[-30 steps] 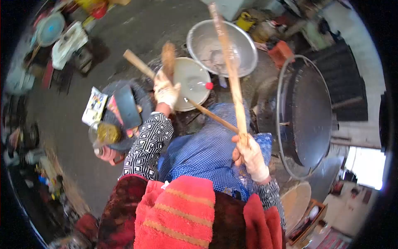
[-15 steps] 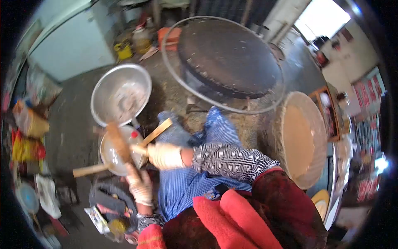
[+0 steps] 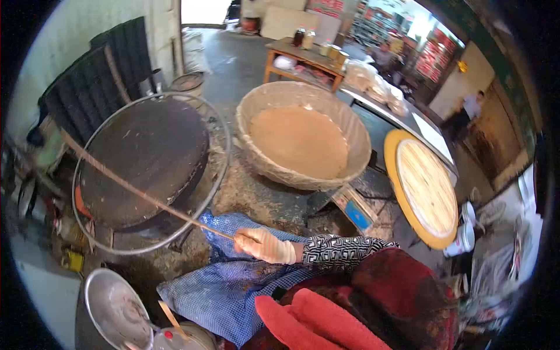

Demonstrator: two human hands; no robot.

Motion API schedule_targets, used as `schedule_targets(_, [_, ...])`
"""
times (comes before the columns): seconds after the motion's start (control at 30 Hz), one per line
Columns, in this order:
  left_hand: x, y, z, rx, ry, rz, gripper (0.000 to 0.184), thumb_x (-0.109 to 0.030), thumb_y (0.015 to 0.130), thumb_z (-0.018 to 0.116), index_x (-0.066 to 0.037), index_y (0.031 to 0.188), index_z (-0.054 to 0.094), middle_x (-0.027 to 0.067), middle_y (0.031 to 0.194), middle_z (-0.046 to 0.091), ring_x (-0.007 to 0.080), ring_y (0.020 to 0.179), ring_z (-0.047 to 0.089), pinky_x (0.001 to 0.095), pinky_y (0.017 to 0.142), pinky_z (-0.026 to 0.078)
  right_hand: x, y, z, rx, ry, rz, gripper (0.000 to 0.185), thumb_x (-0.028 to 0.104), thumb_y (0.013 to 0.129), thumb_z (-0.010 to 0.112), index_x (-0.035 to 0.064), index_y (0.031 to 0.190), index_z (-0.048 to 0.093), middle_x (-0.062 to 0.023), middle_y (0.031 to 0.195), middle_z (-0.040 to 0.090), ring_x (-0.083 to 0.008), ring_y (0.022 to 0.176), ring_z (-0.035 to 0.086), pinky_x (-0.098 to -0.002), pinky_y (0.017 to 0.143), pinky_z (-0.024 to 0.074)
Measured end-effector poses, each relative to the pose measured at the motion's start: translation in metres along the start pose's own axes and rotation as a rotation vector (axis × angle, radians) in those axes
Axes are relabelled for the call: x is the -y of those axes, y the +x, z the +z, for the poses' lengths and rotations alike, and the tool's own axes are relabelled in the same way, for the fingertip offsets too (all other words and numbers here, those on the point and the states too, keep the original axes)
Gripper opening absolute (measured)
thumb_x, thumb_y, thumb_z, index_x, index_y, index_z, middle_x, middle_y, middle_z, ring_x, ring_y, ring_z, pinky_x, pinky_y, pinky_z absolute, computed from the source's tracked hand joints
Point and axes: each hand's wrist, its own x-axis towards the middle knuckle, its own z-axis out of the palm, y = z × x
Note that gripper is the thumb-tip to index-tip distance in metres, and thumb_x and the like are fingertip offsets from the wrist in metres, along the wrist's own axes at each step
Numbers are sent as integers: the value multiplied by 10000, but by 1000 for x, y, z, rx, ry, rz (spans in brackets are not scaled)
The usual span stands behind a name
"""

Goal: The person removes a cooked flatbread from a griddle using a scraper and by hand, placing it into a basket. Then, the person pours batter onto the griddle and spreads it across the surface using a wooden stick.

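In the head view, my gloved right hand (image 3: 262,245) grasps a long, thin wooden stick (image 3: 140,194) by one end; it slants across the round black griddle (image 3: 143,149), beside a wide tan basin (image 3: 265,164) of light-brown mixture. I cannot tell my left hand's state.

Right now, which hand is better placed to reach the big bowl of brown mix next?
Probably your right hand: it is out in front of you, on the near side of the big bowl, though it grips a long wooden stick. Your left hand can't be clearly made out.
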Motion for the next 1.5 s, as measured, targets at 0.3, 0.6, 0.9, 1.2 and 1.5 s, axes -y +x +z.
schedule_targets(0.3, [-252, 178, 141, 362, 363, 889, 502, -259, 934, 492, -34, 1378, 426, 170, 1427, 412, 374, 1343, 358, 466, 1128, 248, 24, -23, -9, -64, 404, 74, 229, 313, 974, 506, 110, 870, 520, 30, 658, 476, -42, 421, 423, -212, 352, 344])
schedule_targets(0.6, [-304, 113, 184, 650, 684, 915, 446, -459, 840, 525, -34, 949, 604, 166, 966, 618, 344, 972, 567, 462, 952, 374, -39, -76, -70, -255, 457, 303, 326, 385, 955, 519, 78, 849, 534, 29, 627, 470, -66, 454, 432, -231, 382, 347])
schedule_targets(0.9, [-493, -15, 207, 796, 685, 490, 512, -491, 902, 460, -22, 978, 651, 211, 941, 672, 400, 922, 648, 512, 827, 484, -87, -53, -107, -406, 725, 335, 218, 298, 931, 541, 95, 853, 553, 14, 601, 477, -78, 408, 416, -234, 350, 336])
schedule_targets(1.2, [-848, -62, 21, 1155, -1875, 541, 458, -360, 891, 605, -95, 1241, 475, 197, 1526, 265, 312, 1383, 322, 462, 1154, 253, -100, -64, -148, -296, 740, 478, 391, 434, 990, 457, 74, 848, 517, 17, 582, 430, -81, 411, 373, -236, 370, 308])
schedule_targets(1.5, [-820, -67, 57, 773, -770, 1381, 229, -260, 910, 603, -41, 939, 663, 131, 941, 662, 333, 891, 635, 431, 812, 507, -116, -62, -147, -184, 825, 475, 358, 427, 982, 493, 99, 837, 504, 26, 617, 440, -75, 415, 366, -240, 354, 292])
